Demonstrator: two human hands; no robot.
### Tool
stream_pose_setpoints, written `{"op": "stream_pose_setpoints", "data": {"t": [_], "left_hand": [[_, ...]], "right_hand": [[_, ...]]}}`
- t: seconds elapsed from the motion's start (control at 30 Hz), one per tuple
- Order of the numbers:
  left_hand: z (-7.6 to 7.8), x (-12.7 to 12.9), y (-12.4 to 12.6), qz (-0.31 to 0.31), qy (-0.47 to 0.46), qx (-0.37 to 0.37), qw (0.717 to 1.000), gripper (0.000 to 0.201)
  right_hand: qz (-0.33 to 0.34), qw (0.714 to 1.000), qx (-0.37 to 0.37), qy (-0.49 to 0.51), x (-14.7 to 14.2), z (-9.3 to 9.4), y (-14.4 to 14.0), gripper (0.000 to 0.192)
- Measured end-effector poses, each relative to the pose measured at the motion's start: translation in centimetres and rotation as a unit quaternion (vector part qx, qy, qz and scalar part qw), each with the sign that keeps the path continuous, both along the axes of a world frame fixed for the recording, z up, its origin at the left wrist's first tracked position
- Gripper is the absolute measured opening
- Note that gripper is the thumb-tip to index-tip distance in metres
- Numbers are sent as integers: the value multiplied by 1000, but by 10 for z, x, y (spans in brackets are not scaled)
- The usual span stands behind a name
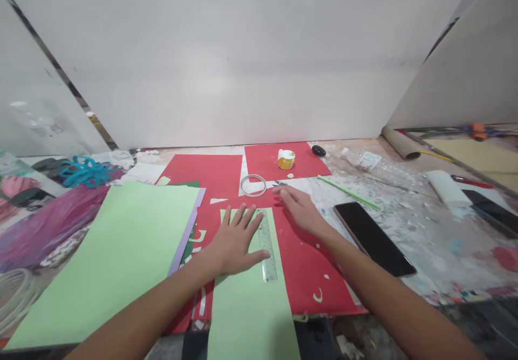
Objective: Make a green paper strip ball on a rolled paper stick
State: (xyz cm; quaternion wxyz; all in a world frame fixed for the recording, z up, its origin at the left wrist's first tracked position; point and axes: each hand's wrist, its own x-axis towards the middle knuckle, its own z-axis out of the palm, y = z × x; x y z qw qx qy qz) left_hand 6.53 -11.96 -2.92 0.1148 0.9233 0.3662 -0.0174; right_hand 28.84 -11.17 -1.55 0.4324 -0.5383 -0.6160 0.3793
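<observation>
My left hand (234, 241) lies flat, fingers spread, on a light green paper strip (249, 306) that rests on red paper (307, 263). A clear ruler (267, 246) lies along the strip just right of that hand, touching the thumb side. My right hand (299, 209) stretches forward over the red paper, fingers apart and holding nothing, its fingertips close to small scissors (278, 184) and a white ring (253, 185).
A large light green sheet (121, 252) over a purple one lies at left. A yellow glue pot (286, 159) and a black lid (319, 150) stand behind. A phone (372, 236), green stick (350, 192), cardboard tube (400, 143) and paper roll (447, 186) lie right.
</observation>
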Motion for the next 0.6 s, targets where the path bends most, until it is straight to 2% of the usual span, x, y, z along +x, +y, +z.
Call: {"op": "stream_pose_setpoints", "data": {"t": [0.07, 0.1, 0.2, 0.3, 0.37, 0.47, 0.6], "left_hand": [[-4, -1, -2, 10, -7, 3, 1000, 88], [-5, -1, -2, 12, -9, 4, 1000, 89], [-8, 0, -2, 13, -17, 13, 1000, 88], [-9, 1, 0, 13, -23, 19, 999, 88], [-10, 1, 1, 16, -24, 15, 999, 88], [-11, 1, 1, 20, -24, 8, 999, 87], [-12, 1, 1, 20, -33, 12, 999, 86]], "right_hand": [[-24, 980, -106, 167, 2, 6, 2, 35], [-29, 964, -151, 217, 4, 8, 3, 35], [-26, 942, -229, 245, 10, 11, 6, 39], [-6, 946, -248, 209, 11, 10, 9, 49], [-8, 940, -258, 222, 9, 8, 10, 50], [-27, 924, -268, 270, 4, 6, 10, 45], [-42, 921, -263, 284, 0, 5, 9, 29]]}}
